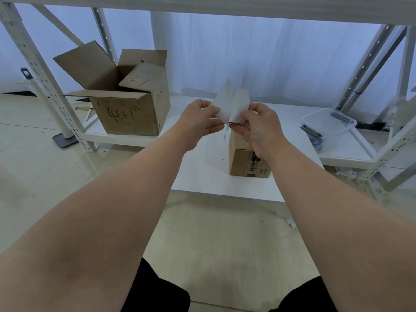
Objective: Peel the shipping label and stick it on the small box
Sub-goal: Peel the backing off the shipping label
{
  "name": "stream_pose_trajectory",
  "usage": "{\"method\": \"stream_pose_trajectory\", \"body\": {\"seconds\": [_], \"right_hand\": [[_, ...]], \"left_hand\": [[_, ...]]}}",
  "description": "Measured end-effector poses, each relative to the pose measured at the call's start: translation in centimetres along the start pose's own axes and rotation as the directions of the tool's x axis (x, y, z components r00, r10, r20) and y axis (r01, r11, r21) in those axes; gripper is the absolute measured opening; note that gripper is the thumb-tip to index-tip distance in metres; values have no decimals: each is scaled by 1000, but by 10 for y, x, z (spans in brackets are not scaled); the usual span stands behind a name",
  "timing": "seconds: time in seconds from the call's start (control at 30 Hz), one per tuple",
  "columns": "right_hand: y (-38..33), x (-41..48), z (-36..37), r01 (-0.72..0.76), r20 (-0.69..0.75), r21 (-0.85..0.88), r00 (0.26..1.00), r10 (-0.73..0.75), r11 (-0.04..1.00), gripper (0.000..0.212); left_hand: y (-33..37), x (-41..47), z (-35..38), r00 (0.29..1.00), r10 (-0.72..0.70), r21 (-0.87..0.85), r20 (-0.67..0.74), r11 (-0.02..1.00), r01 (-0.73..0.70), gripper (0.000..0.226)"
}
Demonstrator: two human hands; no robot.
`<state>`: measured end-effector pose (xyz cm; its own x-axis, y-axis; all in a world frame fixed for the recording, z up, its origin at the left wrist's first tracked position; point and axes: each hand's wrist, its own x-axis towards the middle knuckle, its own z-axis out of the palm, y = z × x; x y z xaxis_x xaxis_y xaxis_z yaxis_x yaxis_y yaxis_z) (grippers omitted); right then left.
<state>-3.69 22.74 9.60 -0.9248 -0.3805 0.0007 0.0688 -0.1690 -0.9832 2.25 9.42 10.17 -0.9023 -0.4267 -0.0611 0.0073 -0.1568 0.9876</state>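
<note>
dark trouser legs (157, 296) sit at the bottom edge, and from there two bare forearms (101, 210) reach out over the floor toward a low white counter (202, 176).

the left hand (198, 119) and right hand (261, 129) are raised together above the counter, each pinching one leaf of the shipping label (222, 104). the sheet is split into two leaves that spread upward like a v and meet at the bottom, between the hands. this looks like the peel in progress: pulling the leaves apart in the air keeps the sticky side from touching anything too early. i cannot tell which leaf is the label and which is the backing.

the left fingers (206, 105) are curled closed on the left leaf's outer edge. the right fingers (253, 109) grip the right leaf the same way, with the thumb underneath. a thin tail of paper hangs below the join.

the small box (245, 161) stands on the counter just below and behind the right hand, which partly hides it. it is not touching the label, and probably stands that close so the label has only a short drop once it is free.

an open carton (126, 113) with handwriting on it sits on the low shelf to the left, and a clear plastic tub (328, 122) sits to the right, both well apart from the hands.
</note>
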Motion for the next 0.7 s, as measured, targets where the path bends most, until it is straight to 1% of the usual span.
{"method": "stream_pose_trajectory", "body": {"seconds": [0.07, 0.2, 0.33, 0.43, 0.57, 0.7], "right_hand": [[0, -1, -1, 2, 18, -11, 1000, -2, 1000, 18], [1, -1, -1, -2, 19, -91, 1000, 4, 996, 22], [-1, -4, 1, -2, 27, -120, 1000, 6, 993, 14], [-2, -5, 1, -9, 33, -125, 999, 13, 992, 13], [-2, -4, 2, -18, 30, -106, 999, 22, 994, 14], [-2, -3, 2, -33, 40, -74, 999, 36, 997, 14]], "left_hand": [[1, -1, 0, 1000, -15, 26, 13, 1000, 14, 9], [0, -1, 0, 999, -12, 118, 37, 993, 8, 18], [-1, 0, -1, 1000, 26, 220, -4, 975, -24, 22], [-2, 1, -5, 998, 51, 238, -37, 970, -40, 19], [-2, 1, -7, 998, 60, 229, -21, 972, -54, 19], [-1, 1, -8, 997, 53, 232, -48, 972, -40, 25]]}}
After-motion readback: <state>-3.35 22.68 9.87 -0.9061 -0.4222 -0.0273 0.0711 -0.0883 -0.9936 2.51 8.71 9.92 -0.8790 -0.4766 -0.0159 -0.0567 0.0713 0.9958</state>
